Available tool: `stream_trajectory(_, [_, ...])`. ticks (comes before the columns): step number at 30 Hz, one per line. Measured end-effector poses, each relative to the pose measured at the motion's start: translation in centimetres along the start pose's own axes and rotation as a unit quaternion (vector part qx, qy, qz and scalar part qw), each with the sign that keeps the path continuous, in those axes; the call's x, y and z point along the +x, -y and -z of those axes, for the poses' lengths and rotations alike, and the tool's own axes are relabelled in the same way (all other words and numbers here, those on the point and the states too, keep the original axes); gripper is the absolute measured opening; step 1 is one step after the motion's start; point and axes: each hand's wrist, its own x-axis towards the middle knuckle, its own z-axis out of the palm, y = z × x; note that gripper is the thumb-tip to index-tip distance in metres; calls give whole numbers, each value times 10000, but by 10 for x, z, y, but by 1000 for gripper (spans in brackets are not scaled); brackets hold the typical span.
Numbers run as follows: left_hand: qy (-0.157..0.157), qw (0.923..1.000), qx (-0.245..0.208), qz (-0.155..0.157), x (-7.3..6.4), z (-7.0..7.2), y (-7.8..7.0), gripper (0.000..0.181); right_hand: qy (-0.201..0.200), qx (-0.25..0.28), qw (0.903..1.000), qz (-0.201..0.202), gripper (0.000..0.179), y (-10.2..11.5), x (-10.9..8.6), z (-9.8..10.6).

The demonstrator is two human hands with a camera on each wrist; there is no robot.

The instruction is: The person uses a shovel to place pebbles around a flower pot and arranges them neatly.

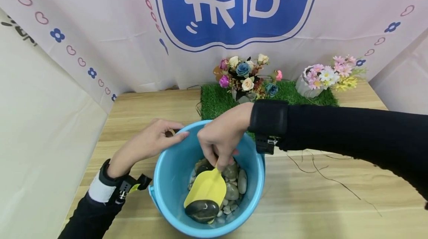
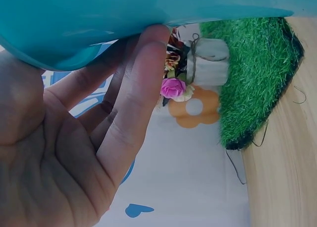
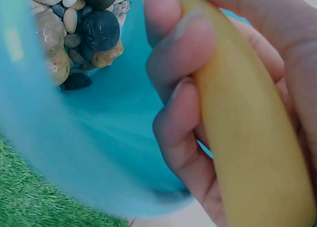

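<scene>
A light blue bucket (image 1: pixel 167 179) stands on the wooden table, with stones (image 1: pixel 231 191) of mixed sizes at its bottom. My left hand (image 1: pixel 147 140) holds its far left rim, thumb over the edge and fingers along the outer wall, as the left wrist view shows. Reaching down into the bucket, my right hand (image 1: pixel 223 136) grips a yellow shovel (image 1: pixel 206 187) with its fingers curled round the handle (image 3: pixel 247 118). The shovel's blade slants down over the stones, and a large dark, shiny stone (image 1: pixel 202 210) lies at its front edge.
Behind the bucket lies a green turf mat (image 1: pixel 215 99). On it stand a pot of mixed artificial roses (image 1: pixel 245 75) and a white pot (image 1: pixel 305 86) of pink and white flowers. Thin dark strands (image 1: pixel 334 179) lie on the table (image 1: pixel 317 202) at right. A printed curtain (image 1: pixel 117 45) hangs behind.
</scene>
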Motion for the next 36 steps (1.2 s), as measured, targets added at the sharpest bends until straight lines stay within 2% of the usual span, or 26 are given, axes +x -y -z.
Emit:
stream_trajectory(5, [-1, 10000, -5, 42, 0, 1, 0, 19, -72, 415, 9991, 19, 12, -4, -8, -1])
stream_trajectory(15, [-19, 9999, -54, 99, 1, 0, 0, 18, -285, 692, 9967, 320, 10, -9, -20, -3])
stream_trajectory(21, [10, 9999, -94, 142, 1, 0, -1, 18, -583, 905, 9935, 357, 10, -10, -32, -5])
stream_trajectory(28, [49, 9997, -202, 119, 0, -1, 0, 19, -1008, 1169, 9875, 323, 9, -16, -58, -8])
stream_trajectory(32, [41, 9996, -224, 134, 0, -1, 0, 19, -1411, 1247, 9814, 363, 9, -22, -79, -11])
stream_trajectory(36, [53, 9996, -254, 124, 0, 0, -1, 19, -1785, 1178, 9766, 224, 11, -26, -105, -12])
